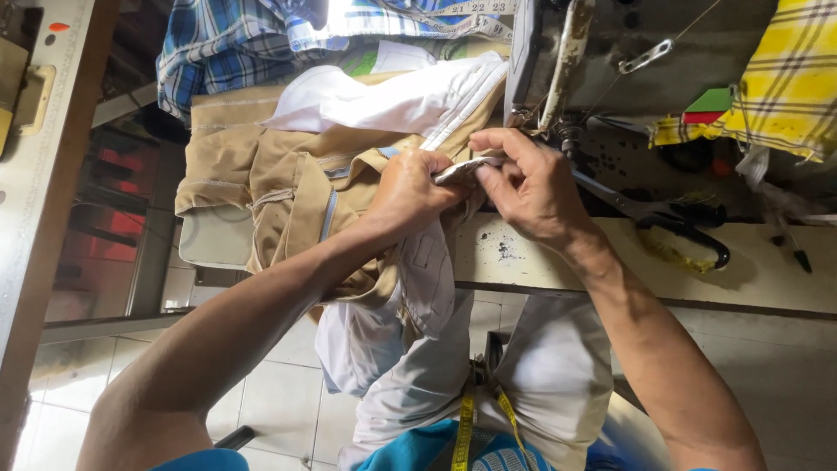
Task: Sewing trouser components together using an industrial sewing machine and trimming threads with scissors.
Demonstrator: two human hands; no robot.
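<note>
Wooden board (52,174): far left of the sewing machine, a long pale plank edge running down the frame.
Tan garment (261,183): left of the sewing machine, bunched on the counter and hanging over its edge, with a blue-trimmed seam showing.
Plaid cloth (227,44): blue and white, heaped beyond the tan garment, well left of the sewing machine.
White fabric (392,100): spread over the tan garment, reaching up to the sewing machine; a folded strip of it runs to both hands.
Left hand (410,187): just left of the sewing machine, clenched on the white strip, pinching its edge.
Right hand (532,187): directly in front of the sewing machine, fingers curled, gripping the same strip from the other side.
Sewing machine (567,52): grey, oil-stained head at the back of the counter (750,262).
Scissors (689,231): black-handled, lying on the counter right of the sewing machine, close to the right wrist.
Yellow checked cloth (789,78): far right of the sewing machine, draped.
Tape measure (464,427): yellow, hanging from the person's neck, below the counter.
Risk: in my judgement the fingertips sit close to the needle area, so a slip could nick them; the hanging garment's weight could drag the strip askew.
Containers: none visible.
</note>
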